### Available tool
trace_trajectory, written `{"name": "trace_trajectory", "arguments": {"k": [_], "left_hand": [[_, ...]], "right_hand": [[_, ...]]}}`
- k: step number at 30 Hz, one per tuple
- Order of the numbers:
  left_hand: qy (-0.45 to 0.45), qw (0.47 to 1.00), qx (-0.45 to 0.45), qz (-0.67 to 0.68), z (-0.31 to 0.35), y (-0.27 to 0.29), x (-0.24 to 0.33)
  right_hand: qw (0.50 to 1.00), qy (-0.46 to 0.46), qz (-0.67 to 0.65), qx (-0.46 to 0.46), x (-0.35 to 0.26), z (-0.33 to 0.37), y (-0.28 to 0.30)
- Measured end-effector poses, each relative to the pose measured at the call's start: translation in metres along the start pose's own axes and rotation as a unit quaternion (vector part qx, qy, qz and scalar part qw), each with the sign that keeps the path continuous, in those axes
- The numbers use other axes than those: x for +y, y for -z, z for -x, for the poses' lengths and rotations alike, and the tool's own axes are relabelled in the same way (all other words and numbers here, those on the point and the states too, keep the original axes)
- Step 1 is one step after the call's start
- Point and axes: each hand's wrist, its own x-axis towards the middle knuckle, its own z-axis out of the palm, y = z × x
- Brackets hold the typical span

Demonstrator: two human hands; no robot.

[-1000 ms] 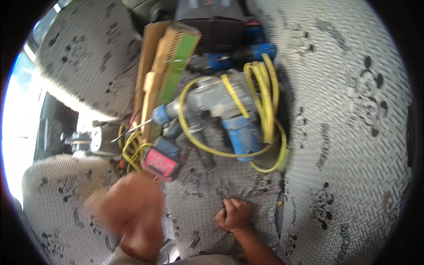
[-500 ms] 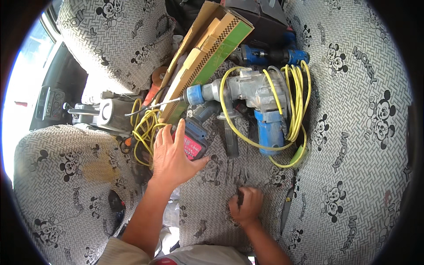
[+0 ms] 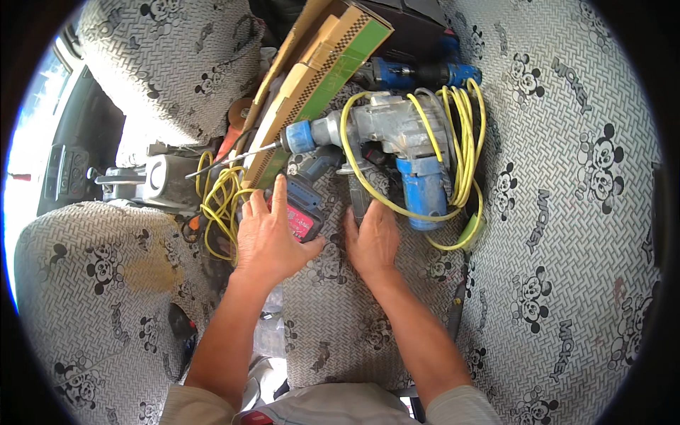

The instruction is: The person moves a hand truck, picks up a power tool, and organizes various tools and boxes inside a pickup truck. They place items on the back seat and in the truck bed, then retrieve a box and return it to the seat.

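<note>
A grey and blue rotary hammer drill (image 3: 397, 127) lies across the patterned seat, its long bit pointing left and a yellow cord looped around its rear. My right hand (image 3: 374, 241) is at the lower end of its black side handle (image 3: 358, 191), thumb on one side and fingers on the other. To the left, a dark blue cordless tool (image 3: 306, 188) lies with its pink-labelled battery (image 3: 301, 221) towards me. My left hand (image 3: 265, 237) lies against this battery, index finger stretched out along its left side and thumb spread at its near edge.
A long open cardboard box (image 3: 319, 78) leans behind the tools. Another blue tool (image 3: 404, 74) lies at the back. Tangled yellow cord (image 3: 221, 202) lies left of my left hand. Front seats (image 3: 106, 276) stand at the left, and the seat's backrest (image 3: 552, 212) rises at the right.
My right hand has moved forward and left, from the bare seat up to the drill's side handle. The left hand stays at the battery. The whole view has shifted slightly.
</note>
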Motion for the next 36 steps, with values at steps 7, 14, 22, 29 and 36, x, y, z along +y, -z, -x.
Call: {"name": "trace_trajectory", "arguments": {"k": [7, 14, 22, 29, 36], "left_hand": [[0.025, 0.999, -0.004, 0.024, -0.003, -0.002, -0.001], [0.069, 0.996, -0.040, 0.039, 0.021, 0.007, -0.004], [0.030, 0.977, 0.031, 0.207, 0.095, 0.001, -0.050], [0.078, 0.967, 0.035, 0.240, 0.159, -0.003, -0.078], [0.252, 0.762, -0.067, 0.593, 0.202, -0.013, -0.109]], "right_hand": [[0.999, -0.035, -0.037, 0.011, -0.023, -0.016, 0.025], [0.990, -0.101, -0.066, -0.073, -0.034, -0.041, 0.066], [0.986, -0.121, -0.049, -0.105, -0.037, -0.061, 0.089], [0.990, -0.075, -0.011, -0.117, -0.041, -0.051, 0.086], [0.986, -0.073, -0.147, 0.011, -0.040, 0.008, 0.128]]}}
